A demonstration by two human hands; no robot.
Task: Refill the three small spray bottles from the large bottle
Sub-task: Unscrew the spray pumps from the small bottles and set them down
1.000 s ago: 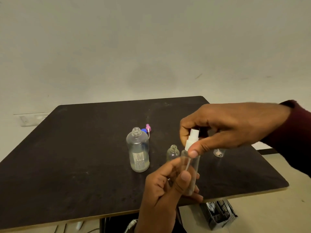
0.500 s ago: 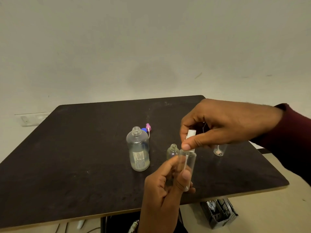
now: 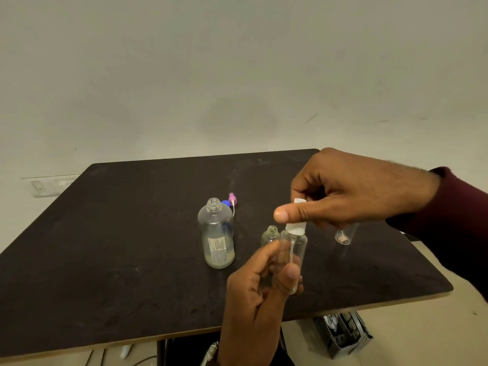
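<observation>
My left hand (image 3: pixel 257 291) grips a clear small spray bottle (image 3: pixel 297 248) above the table's front edge. My right hand (image 3: pixel 351 188) pinches the white spray head (image 3: pixel 297 227), which sits on that bottle's neck with its tube inside. The large clear bottle (image 3: pixel 217 237) stands open at mid-table, a little liquid at its bottom. A second small bottle (image 3: pixel 270 233) stands open just behind my left fingers. A third small bottle (image 3: pixel 343 237) is partly hidden under my right hand.
A pink spray head (image 3: pixel 232 199) and a blue cap (image 3: pixel 225 202) lie behind the large bottle on the dark table (image 3: pixel 105 247). A black crate (image 3: pixel 343 334) sits on the floor below the table's right front edge.
My right hand has lowered the white spray head so that its tube went into the held bottle and the head now sits on the neck. Both hands rose slightly.
</observation>
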